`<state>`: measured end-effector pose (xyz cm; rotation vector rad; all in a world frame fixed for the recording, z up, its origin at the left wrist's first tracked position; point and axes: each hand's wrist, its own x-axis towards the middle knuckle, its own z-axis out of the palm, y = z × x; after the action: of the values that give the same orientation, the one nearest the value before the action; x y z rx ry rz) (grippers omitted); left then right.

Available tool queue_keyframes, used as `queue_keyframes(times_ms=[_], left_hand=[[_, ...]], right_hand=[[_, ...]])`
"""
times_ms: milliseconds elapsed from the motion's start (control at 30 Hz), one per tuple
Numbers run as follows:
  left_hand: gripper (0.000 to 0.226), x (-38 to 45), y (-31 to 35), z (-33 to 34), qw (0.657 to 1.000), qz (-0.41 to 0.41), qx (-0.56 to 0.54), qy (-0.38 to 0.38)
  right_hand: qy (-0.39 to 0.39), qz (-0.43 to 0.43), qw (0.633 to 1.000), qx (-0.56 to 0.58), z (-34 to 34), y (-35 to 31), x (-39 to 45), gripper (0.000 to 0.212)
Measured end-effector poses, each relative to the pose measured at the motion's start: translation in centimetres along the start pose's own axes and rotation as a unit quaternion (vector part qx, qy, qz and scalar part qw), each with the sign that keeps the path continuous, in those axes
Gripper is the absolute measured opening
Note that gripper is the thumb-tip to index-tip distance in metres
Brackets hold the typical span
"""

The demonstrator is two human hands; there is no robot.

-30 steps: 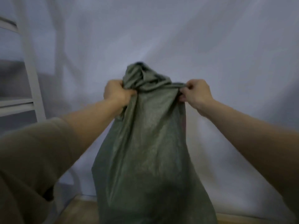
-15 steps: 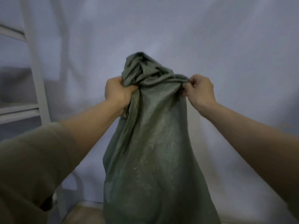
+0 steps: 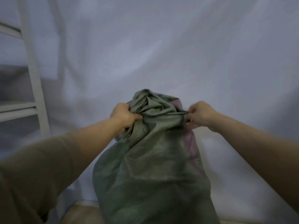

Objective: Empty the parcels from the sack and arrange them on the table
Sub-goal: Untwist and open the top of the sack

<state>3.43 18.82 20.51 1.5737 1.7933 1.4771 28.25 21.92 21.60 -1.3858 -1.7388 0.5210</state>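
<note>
Gripping the bunched top of the green sack, both hands hold it upright in the middle of the view, its bulged body hanging down toward the near edge. The left hand has its fingers curled tight into a fistful of gathered cloth on the left side of the top. The right hand pinches a taut fold on the right side, fingers closed on the fabric.

Compared with half a second ago, the top of the sack sits lower in the view and a pink-purple panel now shows along its right side, which suggests the sack has been lowered or turned. No parcels are visible; the contents remain hidden inside, so emptying is judged not yet begun.

A strip of pale wooden worktop shows at the near left. Behind hangs a white cloth backdrop, with a white frame at the far left.
</note>
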Motion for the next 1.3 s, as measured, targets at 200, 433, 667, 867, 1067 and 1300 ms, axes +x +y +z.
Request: queue_keyframes(times_ms=[200,433,667,867,1067,1300], left_hand=[[0.013,0.8,2.8,-0.2,0.988,0.027,-0.145,0.046],[0.021,-0.7,2.7,0.1,0.981,0.043,-0.179,0.06],[0.073,-4.3,3.9,3.6,0.979,0.16,-0.091,-0.082],[0.058,-2.8,2.2,3.4,0.991,0.128,0.005,0.034],[0.015,-1.3,1.1,1.8,0.989,0.042,-0.133,0.04],[0.038,-1.9,1.1,1.2,0.97,-0.02,-0.239,0.031]], right_hand=[[0.147,-0.09,0.983,0.07,-1.6,-2.6,1.3,0.012],[0.099,-0.053,0.974,0.199,-1.6,-3.1,-0.4,0.02],[-0.003,-0.047,0.962,0.269,0.7,-6.2,-3.0,0.018],[-0.129,-0.059,0.958,0.251,0.9,-5.9,-4.0,0.022],[-0.081,-0.011,0.996,0.033,0.6,-0.5,-3.0,0.049],[-0.208,0.034,0.975,-0.072,4.6,3.6,-2.2,0.082]])
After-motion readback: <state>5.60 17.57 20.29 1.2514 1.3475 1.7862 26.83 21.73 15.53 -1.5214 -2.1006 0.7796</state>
